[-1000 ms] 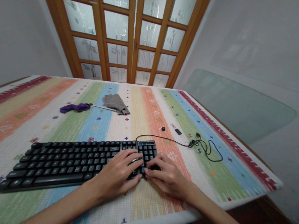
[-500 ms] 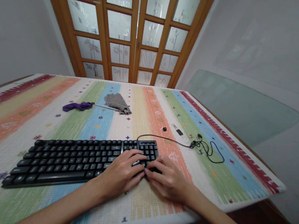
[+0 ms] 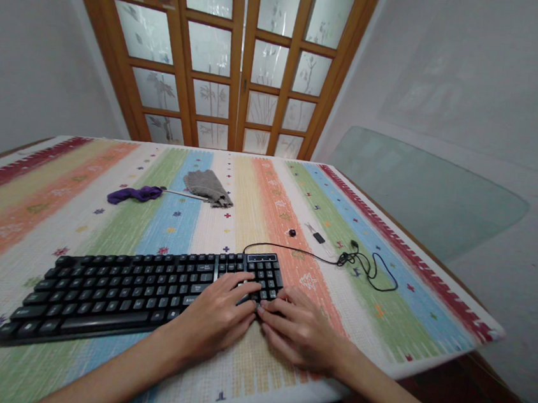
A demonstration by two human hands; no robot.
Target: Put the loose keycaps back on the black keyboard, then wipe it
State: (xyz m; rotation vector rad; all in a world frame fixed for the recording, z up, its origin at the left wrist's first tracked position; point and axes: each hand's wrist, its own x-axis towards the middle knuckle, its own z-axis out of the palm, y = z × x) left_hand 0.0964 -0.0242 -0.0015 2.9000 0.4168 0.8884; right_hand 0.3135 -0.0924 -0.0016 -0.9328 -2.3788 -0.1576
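A black keyboard [image 3: 119,295] lies at a slant in front of me, its number pad [image 3: 264,271] at the right end. Over the number pad bends my left hand [image 3: 222,309], its fingers on the keys and its thumb side at the near right corner. My right hand [image 3: 301,327] is at that same corner, fingers curled and pressed together, their tips almost meeting the left hand's. Whatever is between the right fingertips is hidden. Beyond the hands are a small black keycap-like cube [image 3: 292,233] and a small black tool with thin wire prongs [image 3: 319,237].
A black cable [image 3: 370,270] runs from the keyboard into a loose tangle on the right. Farther back, a purple cloth [image 3: 135,194] and a grey cloth [image 3: 209,187] are joined by a thin rod [image 3: 186,194]. The striped tablecloth [image 3: 170,223] covers the table.
The view has shifted slightly, so the table's things sit a little farther left. Both hands stay at the keyboard's near right corner, with only small finger movement.
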